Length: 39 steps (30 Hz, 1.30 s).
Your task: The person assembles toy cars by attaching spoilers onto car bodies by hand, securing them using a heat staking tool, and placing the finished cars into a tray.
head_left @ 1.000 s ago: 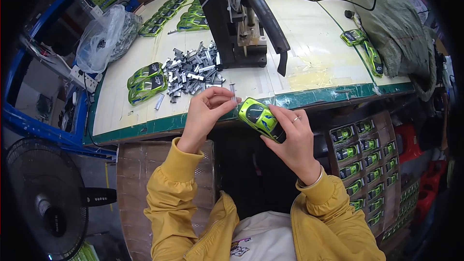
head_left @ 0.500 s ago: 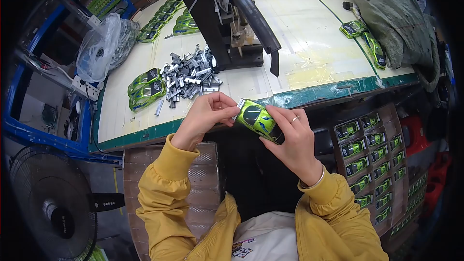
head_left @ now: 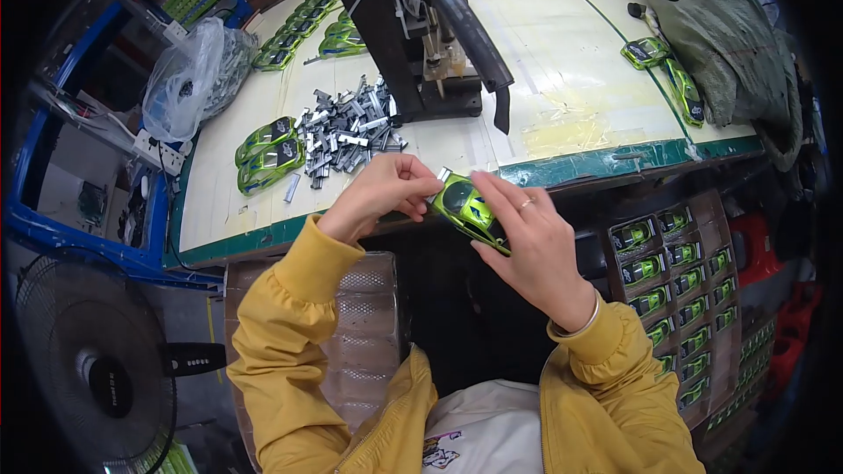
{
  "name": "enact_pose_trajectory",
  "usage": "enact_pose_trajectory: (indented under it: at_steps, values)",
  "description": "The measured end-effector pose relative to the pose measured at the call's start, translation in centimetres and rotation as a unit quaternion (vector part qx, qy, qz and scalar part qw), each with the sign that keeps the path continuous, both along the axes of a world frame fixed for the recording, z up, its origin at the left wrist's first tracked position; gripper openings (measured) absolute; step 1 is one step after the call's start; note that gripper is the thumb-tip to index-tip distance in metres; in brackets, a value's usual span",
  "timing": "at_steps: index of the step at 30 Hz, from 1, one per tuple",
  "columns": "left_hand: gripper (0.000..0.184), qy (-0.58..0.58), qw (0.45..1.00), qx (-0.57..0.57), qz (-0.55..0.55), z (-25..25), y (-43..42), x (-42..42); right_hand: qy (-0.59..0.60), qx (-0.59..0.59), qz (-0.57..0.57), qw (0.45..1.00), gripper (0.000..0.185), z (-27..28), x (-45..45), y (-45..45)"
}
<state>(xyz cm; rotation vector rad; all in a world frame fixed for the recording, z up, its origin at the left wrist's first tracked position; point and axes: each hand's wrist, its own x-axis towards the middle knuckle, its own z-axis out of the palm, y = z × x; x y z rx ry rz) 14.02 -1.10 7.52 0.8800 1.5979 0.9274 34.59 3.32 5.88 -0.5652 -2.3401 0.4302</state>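
A green toy car body (head_left: 465, 204) with dark windows and blue markings is held just in front of the table edge. My right hand (head_left: 543, 244) grips it from the right, thumb below and fingers along its top side. At the car's upper left end sits a small silver part (head_left: 443, 177), shaped like a spoiler. My left hand (head_left: 379, 195) pinches at this silver part with thumb and forefinger; the exact contact is partly hidden by the fingertips. Beyond my left hand lies a pile of similar silver parts (head_left: 347, 136).
Two green car bodies (head_left: 268, 158) lie left of the pile. Behind it stands a black bench press (head_left: 413, 44). A compartmented tray (head_left: 676, 290) of cars is at the right, another brown tray (head_left: 356, 333) at lower left. A fan (head_left: 105, 377) stands at far left.
My left fingers have shifted slightly at the car's silver end, and my right fingers have slid up toward that end. The car has tilted a little. The view has shifted slightly.
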Motion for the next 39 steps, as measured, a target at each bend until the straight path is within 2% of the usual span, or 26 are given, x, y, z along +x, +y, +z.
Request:
enact_pose_trajectory:
  at_steps: [1, 3, 6, 11, 14, 15, 21, 25, 28, 29, 31, 32, 33, 34, 35, 36, 37, 38, 39]
  values:
    - [0.018, 0.006, 1.000, -0.005, -0.008, 0.2, 0.0, -0.1, -0.002, 0.002, 0.003, 1.000, 0.067, 0.6, -0.2, 0.1]
    - [0.015, 0.007, 1.000, 0.000, -0.009, 0.5, -0.2, 0.2, -0.126, 0.042, 0.047, 0.990, 0.073, 1.7, -0.6, 0.1]
    - [0.012, 0.012, 1.000, 0.029, 0.000, -0.1, -0.6, 0.5, -0.183, 0.108, 0.064, 0.975, 0.072, 2.0, -1.3, 0.4]
    - [0.013, 0.026, 0.995, 0.094, 0.035, -0.7, -1.6, 1.7, -0.189, 0.115, 0.046, 0.974, 0.064, 1.4, -1.4, -0.2]
    - [0.013, -0.035, 0.985, 0.140, 0.095, -1.0, -2.2, 2.3, -0.201, 0.112, 0.036, 0.972, 0.059, 1.7, -1.6, -0.4]
    - [0.015, -0.021, 0.990, 0.117, 0.075, -1.0, -2.5, 2.0, -0.205, 0.114, 0.038, 0.971, 0.058, 1.6, -1.6, -0.4]
    - [0.028, -0.021, 0.986, 0.148, 0.079, -1.6, -2.5, 2.1, -0.218, 0.104, 0.056, 0.969, 0.055, 1.8, -1.5, -0.4]
    - [0.025, -0.054, 0.985, 0.146, 0.072, -1.5, -2.8, 1.8, -0.214, 0.117, 0.047, 0.969, 0.055, 1.5, -1.7, -0.5]
    - [0.023, 0.002, 0.969, 0.221, 0.112, -0.7, -3.7, 0.3, -0.180, 0.068, 0.069, 0.979, 0.054, 2.1, -1.0, -0.4]
    - [0.021, 0.055, 0.957, 0.250, 0.139, -0.6, -3.9, -0.5, -0.180, 0.074, 0.068, 0.979, 0.054, 2.3, -0.6, -0.6]
    - [0.017, 0.167, 0.922, 0.295, 0.189, -0.9, -4.2, -2.1, -0.116, -0.025, 0.124, 0.985, 0.059, 2.4, 0.5, -1.2]
    - [0.015, 0.228, 0.898, 0.310, 0.212, -1.1, -4.2, -2.8, -0.119, -0.020, 0.121, 0.985, 0.059, 1.8, 0.9, -0.9]
    - [0.012, 0.293, 0.866, 0.326, 0.240, -1.8, -4.2, -3.7, -0.026, -0.081, 0.158, 0.984, 0.057, 0.9, 1.2, -0.5]
    - [0.009, 0.319, 0.848, 0.322, 0.273, -1.7, -4.2, -3.9, 0.010, -0.303, 0.192, 0.934, 0.055, 1.0, 1.9, -0.9]
    - [0.008, 0.383, 0.818, 0.326, 0.279, -1.8, -4.3, -4.3, 0.075, -0.504, 0.185, 0.840, 0.054, 1.2, 2.7, -1.2]
    - [0.008, 0.445, 0.783, 0.327, 0.285, -2.1, -4.3, -4.6, 0.075, -0.503, 0.181, 0.842, 0.054, 1.0, 2.9, -1.0]
    - [0.008, 0.443, 0.785, 0.328, 0.283, -2.5, -4.0, -4.7, 0.174, -0.631, 0.216, 0.724, 0.052, 0.4, 3.0, -0.6]
    - [0.008, 0.445, 0.778, 0.322, 0.303, -3.1, -3.8, -4.9, 0.266, -0.733, 0.244, 0.577, 0.051, -0.3, 3.0, -0.2]
    - [0.008, 0.448, 0.771, 0.316, 0.324, -3.4, -3.7, -4.9, 0.298, -0.794, 0.242, 0.471, 0.045, -1.4, 3.0, 0.6]
